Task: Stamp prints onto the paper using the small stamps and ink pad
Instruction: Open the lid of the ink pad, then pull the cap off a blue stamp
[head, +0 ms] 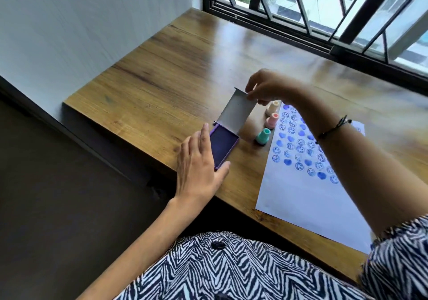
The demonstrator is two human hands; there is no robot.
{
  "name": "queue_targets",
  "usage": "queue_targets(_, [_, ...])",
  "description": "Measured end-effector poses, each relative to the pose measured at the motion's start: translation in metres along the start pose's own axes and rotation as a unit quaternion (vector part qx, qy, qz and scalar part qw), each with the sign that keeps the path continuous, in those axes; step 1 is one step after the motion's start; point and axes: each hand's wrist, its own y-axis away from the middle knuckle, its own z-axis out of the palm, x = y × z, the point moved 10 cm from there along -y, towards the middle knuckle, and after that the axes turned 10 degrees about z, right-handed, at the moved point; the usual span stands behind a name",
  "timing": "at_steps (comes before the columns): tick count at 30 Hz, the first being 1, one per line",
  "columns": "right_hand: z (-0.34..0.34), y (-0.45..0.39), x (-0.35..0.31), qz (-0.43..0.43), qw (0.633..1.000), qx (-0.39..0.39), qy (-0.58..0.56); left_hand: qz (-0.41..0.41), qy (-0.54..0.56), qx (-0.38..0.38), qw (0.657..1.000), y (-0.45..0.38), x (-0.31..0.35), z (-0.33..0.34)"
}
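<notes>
A purple ink pad (224,148) lies on the wooden table (162,73) near its left edge, its hinged lid (236,112) raised. My right hand (266,86) pinches the lid's top edge. My left hand (199,165) rests with spread fingers against the pad's near left side. Three small stamps stand in a row beside the pad: a cream one (273,107), a pink one (272,120) and a teal one (263,136). The white paper (301,198) to the right carries several blue smiley and heart prints.
A barred window (324,10) runs along the table's far edge. A white wall (81,22) stands to the left, with dark floor (58,195) below the table's left edge. My zebra-patterned clothing (231,269) fills the bottom of the view.
</notes>
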Motion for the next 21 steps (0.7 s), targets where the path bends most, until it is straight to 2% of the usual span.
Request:
queue_targets(3, [-0.012, 0.022, 0.000, -0.044, 0.988, 0.110, 0.103, 0.007, 0.023, 0.010, 1.000, 0.000, 0.002, -0.002])
queue_targets(8, [0.043, 0.065, 0.023, -0.069, 0.981, 0.072, 0.165, 0.002, 0.131, 0.063, 0.989, 0.000, 0.003, -0.013])
queue_targets(10, [0.054, 0.074, 0.026, -0.079, 0.982, 0.094, 0.144, -0.004, 0.195, 0.082, 0.977, 0.001, 0.003, -0.017])
queue_targets(12, [0.046, 0.082, 0.027, -0.081, 0.987, 0.141, 0.010, -0.037, 0.284, 0.080, 0.955, 0.002, -0.002, -0.014])
queue_targets(13, [0.045, 0.085, 0.028, -0.074, 0.984, 0.133, -0.096, -0.069, 0.336, 0.070, 0.937, 0.003, -0.007, -0.008])
queue_targets(15, [0.052, 0.094, 0.023, -0.071, 0.945, 0.057, -0.313, -0.130, 0.441, 0.048, 0.887, 0.005, -0.014, 0.005])
queue_targets(16, [0.059, 0.098, 0.018, -0.075, 0.922, 0.025, -0.378, -0.150, 0.479, 0.041, 0.864, 0.006, -0.015, 0.010])
queue_targets(18, [0.071, 0.104, 0.010, -0.074, 0.900, 0.001, -0.429, -0.160, 0.511, 0.039, 0.843, 0.008, -0.016, 0.013])
queue_targets(21, [0.085, 0.104, 0.010, -0.051, 0.888, 0.007, -0.457, -0.164, 0.532, 0.039, 0.829, 0.010, -0.017, 0.012])
